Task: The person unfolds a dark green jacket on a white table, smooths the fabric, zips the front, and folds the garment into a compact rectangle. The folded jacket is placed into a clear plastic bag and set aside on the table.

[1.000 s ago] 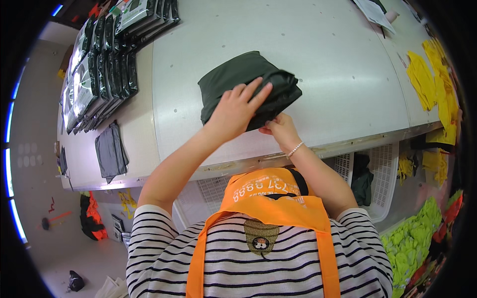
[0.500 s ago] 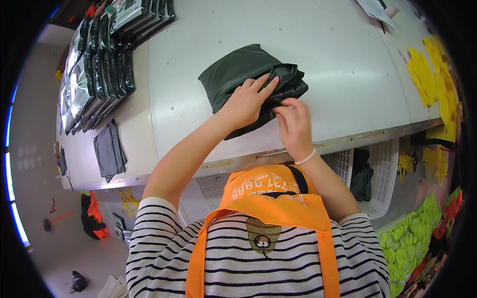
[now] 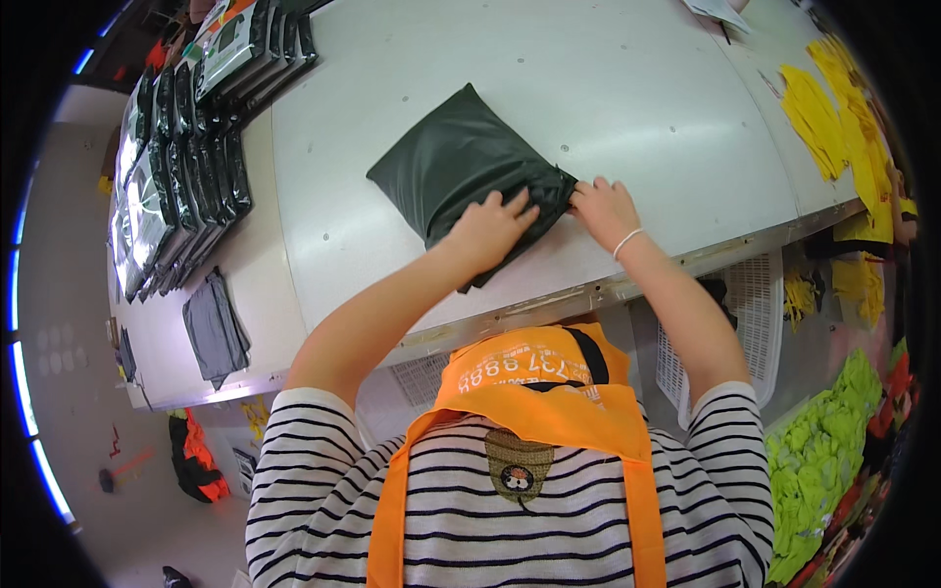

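Observation:
A flat, dark green fabric pouch (image 3: 446, 152) lies aslant on the pale worktable (image 3: 627, 98), its right end bunched up. My left hand (image 3: 485, 233) rests on the pouch's near right part, fingers spread and pressing on the cloth. At the bunched end, my right hand (image 3: 603, 211) pinches the edge of the fabric between thumb and fingers. The part of the pouch beneath my left palm is hidden.
Stacked clear-fronted dark packets (image 3: 181, 181) stand at the far left, and a folded grey pouch (image 3: 216, 328) lies near them. Yellow straps (image 3: 816, 122) hang over the right end. Below the front edge are a white basket (image 3: 755, 323) and lime-green cloth (image 3: 823, 461).
The bunched end has been drawn out and flattened, and the pouch lies straighter. My right hand has moved up and right onto its corner; my left hand has shifted slightly down.

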`<move>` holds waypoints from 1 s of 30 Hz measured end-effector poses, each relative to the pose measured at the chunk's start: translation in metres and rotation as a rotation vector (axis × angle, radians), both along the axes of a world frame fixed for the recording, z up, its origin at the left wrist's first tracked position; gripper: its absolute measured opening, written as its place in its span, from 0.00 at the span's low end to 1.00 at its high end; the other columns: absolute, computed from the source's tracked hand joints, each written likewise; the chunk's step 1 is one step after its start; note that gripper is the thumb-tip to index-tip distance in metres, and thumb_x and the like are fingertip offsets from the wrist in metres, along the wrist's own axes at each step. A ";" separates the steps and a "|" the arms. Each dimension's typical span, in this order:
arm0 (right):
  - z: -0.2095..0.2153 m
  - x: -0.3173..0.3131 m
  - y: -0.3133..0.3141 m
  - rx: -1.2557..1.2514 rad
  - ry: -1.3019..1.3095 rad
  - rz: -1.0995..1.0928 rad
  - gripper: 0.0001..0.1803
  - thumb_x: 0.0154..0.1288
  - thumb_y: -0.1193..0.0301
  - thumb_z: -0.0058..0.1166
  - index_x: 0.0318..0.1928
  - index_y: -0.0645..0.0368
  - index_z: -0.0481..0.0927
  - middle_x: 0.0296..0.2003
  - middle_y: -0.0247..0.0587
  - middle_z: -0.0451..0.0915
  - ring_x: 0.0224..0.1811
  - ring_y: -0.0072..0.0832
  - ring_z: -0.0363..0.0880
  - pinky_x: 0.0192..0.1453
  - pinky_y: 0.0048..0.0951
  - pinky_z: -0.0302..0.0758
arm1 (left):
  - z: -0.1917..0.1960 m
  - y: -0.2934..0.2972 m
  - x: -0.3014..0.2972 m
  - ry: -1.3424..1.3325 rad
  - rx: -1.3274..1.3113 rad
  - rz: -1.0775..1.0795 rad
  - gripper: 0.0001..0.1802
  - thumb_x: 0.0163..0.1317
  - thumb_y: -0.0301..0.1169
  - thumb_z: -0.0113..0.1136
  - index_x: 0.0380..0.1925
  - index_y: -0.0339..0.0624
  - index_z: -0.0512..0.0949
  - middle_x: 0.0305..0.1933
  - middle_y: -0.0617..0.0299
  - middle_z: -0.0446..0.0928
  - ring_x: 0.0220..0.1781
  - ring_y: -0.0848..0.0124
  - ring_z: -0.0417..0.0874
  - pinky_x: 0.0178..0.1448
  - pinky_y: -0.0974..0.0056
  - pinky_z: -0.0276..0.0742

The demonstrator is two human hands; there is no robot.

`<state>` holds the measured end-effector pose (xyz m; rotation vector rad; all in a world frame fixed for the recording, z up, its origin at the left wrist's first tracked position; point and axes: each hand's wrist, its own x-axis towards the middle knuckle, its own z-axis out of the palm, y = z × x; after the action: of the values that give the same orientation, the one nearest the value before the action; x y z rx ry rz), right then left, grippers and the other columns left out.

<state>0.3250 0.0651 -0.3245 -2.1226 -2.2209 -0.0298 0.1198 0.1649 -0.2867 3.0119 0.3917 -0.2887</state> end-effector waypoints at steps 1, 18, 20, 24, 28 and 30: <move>0.000 0.014 0.005 0.006 -0.054 0.070 0.05 0.58 0.65 0.56 0.32 0.51 0.80 0.34 0.28 0.78 0.41 0.30 0.75 0.38 0.38 0.70 | -0.001 -0.004 0.006 0.014 -0.006 -0.033 0.34 0.50 0.24 0.58 0.62 0.49 0.68 0.66 0.51 0.64 0.50 0.53 0.75 0.45 0.57 0.81; -0.001 -0.098 -0.024 -0.206 0.715 0.165 0.04 0.59 0.72 0.53 0.31 0.58 0.79 0.38 0.40 0.74 0.36 0.43 0.77 0.41 0.41 0.75 | -0.071 0.012 0.036 -0.257 0.010 0.105 0.32 0.48 0.28 0.58 0.59 0.43 0.69 0.59 0.49 0.65 0.53 0.56 0.74 0.46 0.58 0.80; -0.001 -0.101 -0.023 -0.226 0.671 0.197 0.04 0.59 0.72 0.53 0.30 0.58 0.79 0.37 0.40 0.74 0.36 0.43 0.77 0.41 0.40 0.75 | -0.087 0.001 0.030 -0.407 0.112 0.087 0.34 0.46 0.28 0.60 0.59 0.47 0.69 0.59 0.49 0.65 0.52 0.57 0.73 0.43 0.59 0.81; 0.003 -0.095 -0.026 -0.135 0.806 0.143 0.05 0.59 0.71 0.54 0.31 0.57 0.80 0.36 0.41 0.74 0.35 0.43 0.77 0.40 0.40 0.74 | -0.064 0.013 0.027 -0.371 -0.349 0.130 0.34 0.45 0.29 0.63 0.58 0.51 0.72 0.64 0.53 0.62 0.58 0.55 0.70 0.56 0.58 0.75; 0.021 -0.077 -0.042 -0.126 0.865 0.056 0.06 0.60 0.70 0.54 0.33 0.58 0.81 0.35 0.42 0.73 0.35 0.43 0.76 0.40 0.40 0.73 | 0.004 0.037 0.027 -0.413 -1.004 0.097 0.23 0.57 0.24 0.57 0.56 0.37 0.73 0.59 0.51 0.72 0.61 0.61 0.73 0.63 0.61 0.69; 0.015 -0.068 -0.052 -0.124 0.880 0.033 0.05 0.61 0.71 0.54 0.33 0.60 0.80 0.34 0.43 0.72 0.35 0.42 0.76 0.39 0.39 0.73 | 0.021 0.051 0.016 -0.323 -0.930 0.079 0.22 0.57 0.21 0.55 0.55 0.37 0.73 0.61 0.52 0.71 0.61 0.61 0.73 0.63 0.62 0.69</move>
<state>0.2566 0.0127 -0.3094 -1.6426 -1.7247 0.8740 0.1362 0.2157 -0.2662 2.0717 0.2445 0.0344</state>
